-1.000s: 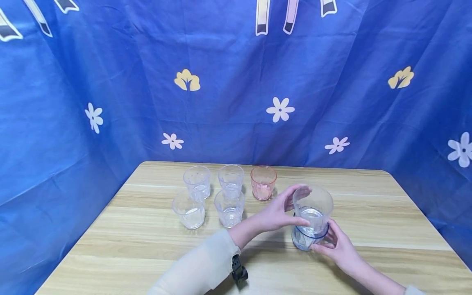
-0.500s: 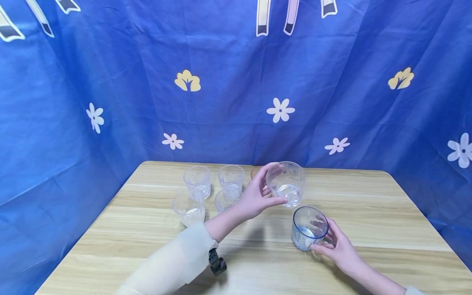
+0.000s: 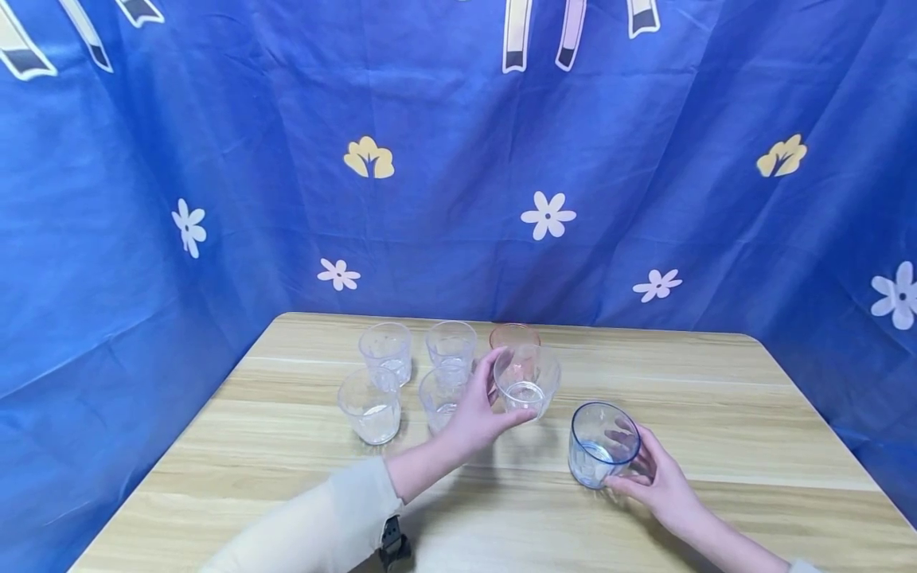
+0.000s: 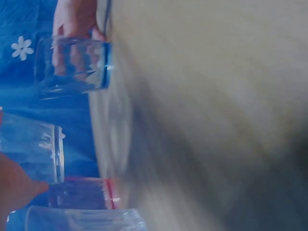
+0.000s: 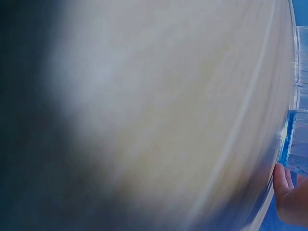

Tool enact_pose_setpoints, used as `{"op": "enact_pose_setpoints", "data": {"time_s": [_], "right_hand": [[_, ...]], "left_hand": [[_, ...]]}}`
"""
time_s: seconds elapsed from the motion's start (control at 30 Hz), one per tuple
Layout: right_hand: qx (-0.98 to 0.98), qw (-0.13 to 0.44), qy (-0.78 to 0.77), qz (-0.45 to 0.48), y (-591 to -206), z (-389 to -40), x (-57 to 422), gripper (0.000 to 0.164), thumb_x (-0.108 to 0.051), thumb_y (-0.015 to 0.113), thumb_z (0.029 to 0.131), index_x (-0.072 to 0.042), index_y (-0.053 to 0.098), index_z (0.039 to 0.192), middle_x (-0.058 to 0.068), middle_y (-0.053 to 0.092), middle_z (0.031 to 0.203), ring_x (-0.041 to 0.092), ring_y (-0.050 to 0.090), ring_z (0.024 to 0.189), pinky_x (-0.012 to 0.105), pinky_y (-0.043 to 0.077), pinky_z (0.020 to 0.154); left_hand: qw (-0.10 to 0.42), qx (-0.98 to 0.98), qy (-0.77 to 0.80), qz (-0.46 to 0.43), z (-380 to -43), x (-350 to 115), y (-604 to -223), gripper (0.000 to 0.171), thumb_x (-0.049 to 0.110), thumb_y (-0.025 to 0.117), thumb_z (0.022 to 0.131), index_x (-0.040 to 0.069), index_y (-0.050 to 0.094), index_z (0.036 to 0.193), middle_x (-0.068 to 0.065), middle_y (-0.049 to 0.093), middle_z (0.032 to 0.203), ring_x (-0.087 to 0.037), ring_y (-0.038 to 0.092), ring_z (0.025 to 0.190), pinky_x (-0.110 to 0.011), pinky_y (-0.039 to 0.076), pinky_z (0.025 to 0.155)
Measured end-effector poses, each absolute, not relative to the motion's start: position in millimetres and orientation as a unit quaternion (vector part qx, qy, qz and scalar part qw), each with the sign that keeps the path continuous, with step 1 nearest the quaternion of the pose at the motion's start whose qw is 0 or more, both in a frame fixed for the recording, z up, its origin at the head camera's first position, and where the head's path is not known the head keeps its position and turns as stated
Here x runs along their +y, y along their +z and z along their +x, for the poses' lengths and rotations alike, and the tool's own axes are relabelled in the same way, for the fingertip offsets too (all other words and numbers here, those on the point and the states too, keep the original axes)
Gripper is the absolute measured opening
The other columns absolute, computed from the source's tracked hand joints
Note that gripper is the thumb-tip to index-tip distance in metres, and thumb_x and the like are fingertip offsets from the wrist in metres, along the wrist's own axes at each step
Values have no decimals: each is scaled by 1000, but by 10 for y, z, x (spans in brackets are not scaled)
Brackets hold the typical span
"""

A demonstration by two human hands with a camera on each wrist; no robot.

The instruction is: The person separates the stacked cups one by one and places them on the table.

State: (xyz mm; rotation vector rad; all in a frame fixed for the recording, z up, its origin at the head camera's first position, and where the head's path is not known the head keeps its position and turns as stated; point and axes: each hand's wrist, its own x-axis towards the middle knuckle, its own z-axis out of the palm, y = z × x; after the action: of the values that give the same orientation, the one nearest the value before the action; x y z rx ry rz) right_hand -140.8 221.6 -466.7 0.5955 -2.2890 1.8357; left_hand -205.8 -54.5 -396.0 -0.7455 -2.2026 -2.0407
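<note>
My left hand [image 3: 473, 412] grips a clear tumbler [image 3: 528, 380] from its left side, thumb in front. That tumbler is raised over the table, overlapping a pink-rimmed tumbler [image 3: 514, 334] behind it in the head view. In the left wrist view, my thumb [image 4: 18, 185] lies against the clear tumbler [image 4: 33, 147]. To the right, a blue-tinted tumbler [image 3: 589, 461] with a dark blue rim stands upright on the table. Fingers and thumb of my right hand [image 3: 668, 487] hold it from the right. The right wrist view catches only part of the blue tumbler [image 5: 298, 139] and hand.
Two clear tumblers [image 3: 385, 344] [image 3: 451, 341] stand at the back left of the wooden table [image 3: 688, 382]. In front of them are two more, one at the left [image 3: 368, 406] and one [image 3: 435, 390] partly behind my left hand. A blue cloth [image 3: 444, 239] hangs behind the table.
My left hand has lifted the clear tumbler out of the blue one, carried it left, then lowered it in front of the pink tumbler. The right hand keeps its place.
</note>
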Motion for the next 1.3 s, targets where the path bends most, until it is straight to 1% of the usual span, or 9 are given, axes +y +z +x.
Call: {"op": "enact_pose_setpoints", "data": {"time_s": [0.2,0.33,0.43,0.63,0.77,0.87,1.0,1.13,1.3], "right_hand": [[-758,75,616,203,-4670,-1396,2211,78,15,72,73,14,30,138,42,44,126,6,59,109,24,54,83],[-745,78,627,214,-4685,-1390,2212,76,18,71,73,16,30,138,15,58,129,7,59,109,23,54,82],[-738,77,635,215,-4698,-1394,2217,76,18,70,73,16,30,138,-7,59,128,7,59,109,23,54,82],[-733,74,639,221,-4703,-1397,2222,77,19,69,74,16,28,139,-10,58,130,6,59,110,23,53,82],[-737,73,637,215,-4696,-1390,2218,77,18,70,74,15,28,139,-4,59,129,7,59,110,23,53,83],[-747,74,629,203,-4688,-1384,2209,77,17,71,74,15,30,139,16,59,128,7,59,109,23,53,82],[-754,75,624,192,-4678,-1379,2197,78,18,71,73,15,30,138,40,47,125,7,59,108,22,53,83],[-751,70,629,188,-4671,-1374,2190,78,19,70,73,17,28,139,47,43,123,7,61,105,21,52,83],[-746,62,637,185,-4657,-1366,2183,78,19,70,74,17,27,139,48,41,124,8,62,104,21,52,84]], "left_hand": [[7,-745,-628,-227,-2013,-530,-4140,86,1,79,78,-3,25,144,-25,33,149,-39,30,138,-52,25,111],[-17,-780,-590,-208,-1973,-506,-4214,88,9,80,79,1,23,146,-24,32,151,-38,28,139,-52,24,112],[-27,-796,-574,-192,-1957,-481,-4255,88,13,80,79,5,23,146,-23,33,151,-38,28,139,-50,21,114],[-14,-798,-579,-166,-1969,-433,-4280,85,13,79,81,2,23,144,-26,31,150,-39,28,138,-51,22,114],[-3,-797,-585,-152,-1988,-412,-4293,83,12,78,81,-1,24,143,-27,32,149,-38,28,139,-50,21,114],[3,-795,-588,-151,-1993,-411,-4307,84,12,79,81,-1,23,143,-28,32,149,-38,28,139,-50,20,114],[17,-795,-587,-155,-1992,-427,-4325,85,12,79,80,-4,23,143,-28,34,147,-39,29,138,-51,21,114],[27,-795,-584,-161,-1993,-443,-4342,86,12,80,79,-6,24,142,-29,37,144,-41,31,136,-53,22,113],[22,-793,-587,-159,-1995,-447,-4350,86,11,80,79,-5,23,142,-28,37,144,-40,31,136,-52,22,113]]}}
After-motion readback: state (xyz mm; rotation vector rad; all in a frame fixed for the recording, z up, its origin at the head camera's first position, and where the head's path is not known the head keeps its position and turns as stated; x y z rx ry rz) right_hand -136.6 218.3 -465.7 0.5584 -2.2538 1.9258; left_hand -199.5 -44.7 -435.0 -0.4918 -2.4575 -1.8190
